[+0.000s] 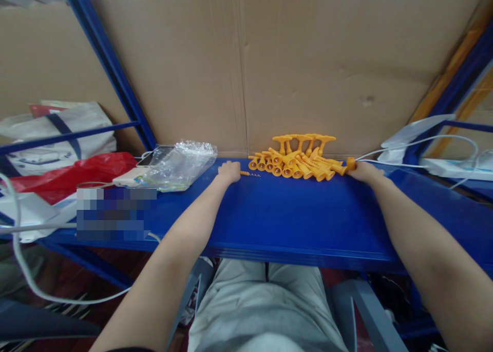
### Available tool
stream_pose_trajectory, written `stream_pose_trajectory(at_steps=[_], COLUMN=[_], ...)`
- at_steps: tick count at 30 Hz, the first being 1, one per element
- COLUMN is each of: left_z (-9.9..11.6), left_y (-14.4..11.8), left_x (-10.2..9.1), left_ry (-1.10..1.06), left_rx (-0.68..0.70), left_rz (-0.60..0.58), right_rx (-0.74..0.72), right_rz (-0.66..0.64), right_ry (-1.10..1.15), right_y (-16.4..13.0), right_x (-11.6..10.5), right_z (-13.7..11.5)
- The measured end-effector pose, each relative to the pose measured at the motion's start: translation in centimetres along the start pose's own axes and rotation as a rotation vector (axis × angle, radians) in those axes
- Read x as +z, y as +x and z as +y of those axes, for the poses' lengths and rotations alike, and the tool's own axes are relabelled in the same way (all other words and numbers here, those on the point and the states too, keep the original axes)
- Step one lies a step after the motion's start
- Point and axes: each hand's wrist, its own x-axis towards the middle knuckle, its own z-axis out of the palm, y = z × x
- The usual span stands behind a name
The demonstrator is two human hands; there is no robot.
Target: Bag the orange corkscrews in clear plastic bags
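My left hand (230,172) rests closed on the blue table, and a short yellow ridged stem (245,173) pokes out from its right side. Small pale bits (254,175) lie in a row beside that stem. At the pile's right end, my right hand (365,171) is closed round a yellow flared plastic piece (351,163). Between the hands lies a heap of yellow plastic pieces (298,163) with ridged stems and funnel-like ends, many of these facing me. Behind it, several similar pieces (304,137) stand upright with their wide ends on top.
The blue table (292,213) backs onto a cardboard wall (300,59). To the left lie a clear plastic bag (188,162), a red bag (84,175) and a white cable (26,275). More white cable (416,141) runs at the right, near a blue post (447,95).
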Motion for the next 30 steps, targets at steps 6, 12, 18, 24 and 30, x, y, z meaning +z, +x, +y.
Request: stream_pose_trajectory(at_steps=[6, 12, 18, 24, 30], left_z=[-0.1, 0.2, 1.3, 2.0, 2.2], left_y=[0.4, 0.8, 0.2, -0.5, -0.8], left_x=[0.3, 0.8, 0.7, 0.4, 0.3], left_ry=[-0.132, -0.285, -0.337, -0.332, -0.317], left_rx=[-0.03, 0.094, 0.338, 0.462, 0.493], left_rz=[0.091, 0.272, 0.381, 0.411, 0.392], right_rx=[0.129, 0.015, -0.245, -0.479, -0.662], right_rz=[0.038, 0.192, 0.238, 0.218, 0.217], right_ry=[0.107, 0.171, 0.064, 0.013, -0.027], right_y=[-1.8, -2.0, -3.3, -6.0, -7.4], right_x=[-3.0, -3.8, -3.9, -3.4, -2.6], right_z=[-2.6, -4.6, -8.0, -11.4, -12.5])
